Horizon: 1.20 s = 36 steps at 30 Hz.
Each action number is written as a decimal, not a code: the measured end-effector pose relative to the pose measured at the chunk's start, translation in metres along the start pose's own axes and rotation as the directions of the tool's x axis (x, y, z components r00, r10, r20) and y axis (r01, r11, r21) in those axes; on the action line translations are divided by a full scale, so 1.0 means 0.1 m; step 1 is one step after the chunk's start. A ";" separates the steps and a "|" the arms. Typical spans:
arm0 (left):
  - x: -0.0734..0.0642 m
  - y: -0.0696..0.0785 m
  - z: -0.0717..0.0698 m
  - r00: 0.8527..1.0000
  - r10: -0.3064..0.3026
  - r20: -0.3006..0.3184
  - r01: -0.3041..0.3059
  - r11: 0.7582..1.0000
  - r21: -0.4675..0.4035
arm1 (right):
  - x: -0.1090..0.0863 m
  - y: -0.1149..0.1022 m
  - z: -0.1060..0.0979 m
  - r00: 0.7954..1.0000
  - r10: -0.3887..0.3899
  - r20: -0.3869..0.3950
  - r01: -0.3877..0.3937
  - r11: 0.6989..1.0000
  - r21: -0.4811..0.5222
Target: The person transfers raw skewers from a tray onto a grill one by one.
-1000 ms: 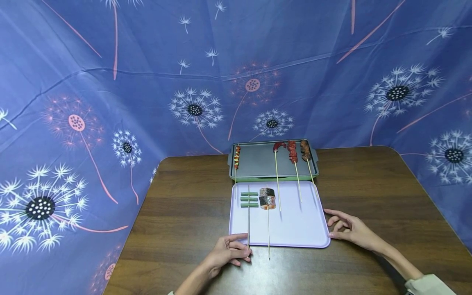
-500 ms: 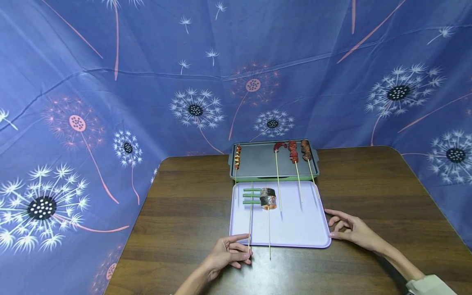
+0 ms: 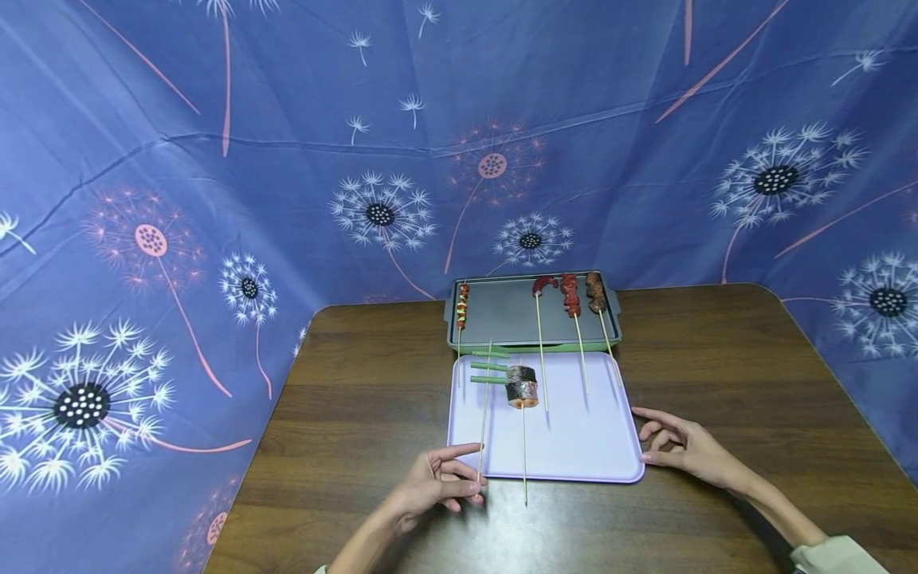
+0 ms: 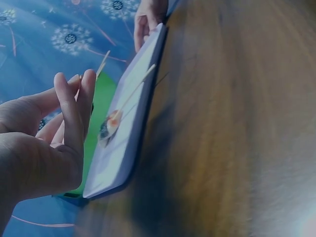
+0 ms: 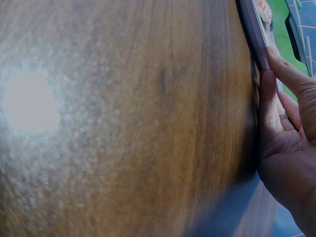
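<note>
Green beans on the bean skewer show plainly in my head view; from the left wrist I cannot make them out, only a short end of pale stick beyond the fingertips, which I cannot assign to any one skewer. That same wrist view gives me the green side of the pan broadly, where the head view gives a thin strip. The right wrist view brings close the index finger and thumb against the tray's rim.

I record the left hand pinching the bare near end of the bean skewer between thumb and fingers, index finger extended along it. The beans lie ahead of this hand, over the far left part of the lilac tray; contact with the tray I cannot confirm. The fish skewer is just right of them.

The right hand is loosely spread, index finger and thumb apart on the tray's right edge, the other fingers bent.

The bean skewer's long axis runs away from the person, its far tip leaning slightly right and overlapping the pan's front in view. Three beans sit crosswise on it, left to right.
</note>
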State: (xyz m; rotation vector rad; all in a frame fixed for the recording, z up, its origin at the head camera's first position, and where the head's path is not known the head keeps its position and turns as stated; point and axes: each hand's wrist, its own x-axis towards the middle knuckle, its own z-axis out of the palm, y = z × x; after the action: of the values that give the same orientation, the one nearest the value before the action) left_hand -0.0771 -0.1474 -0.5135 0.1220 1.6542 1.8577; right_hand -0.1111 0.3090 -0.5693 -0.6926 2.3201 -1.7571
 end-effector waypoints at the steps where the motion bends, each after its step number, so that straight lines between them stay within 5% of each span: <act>1: 0.01 0.02 -0.01 1.000 0.003 -0.001 -0.003 1.000 0.005 | 0.00 0.00 0.00 1.000 0.002 -0.001 -0.002 1.000 -0.006; 18: 0.25 0.48 -0.18 0.998 0.050 -0.022 -0.048 0.993 0.112 | -0.01 0.05 0.02 1.000 -0.015 0.014 0.015 1.000 0.013; 29: 0.59 0.82 -0.26 0.990 -0.035 -0.138 0.036 0.999 0.001 | 0.00 0.01 0.01 1.000 -0.020 0.001 0.020 1.000 0.014; 36: 0.76 0.99 -0.25 0.989 -0.056 -0.139 0.051 0.998 -0.038 | 0.00 0.01 0.01 1.000 0.009 -0.007 -0.009 0.999 -0.032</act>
State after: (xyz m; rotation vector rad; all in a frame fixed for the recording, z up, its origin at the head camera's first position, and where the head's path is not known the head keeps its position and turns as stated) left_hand -0.1873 -0.1304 -0.4532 -0.0680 1.7009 1.8899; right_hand -0.1107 0.3086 -0.5702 -0.6817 2.3569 -1.7251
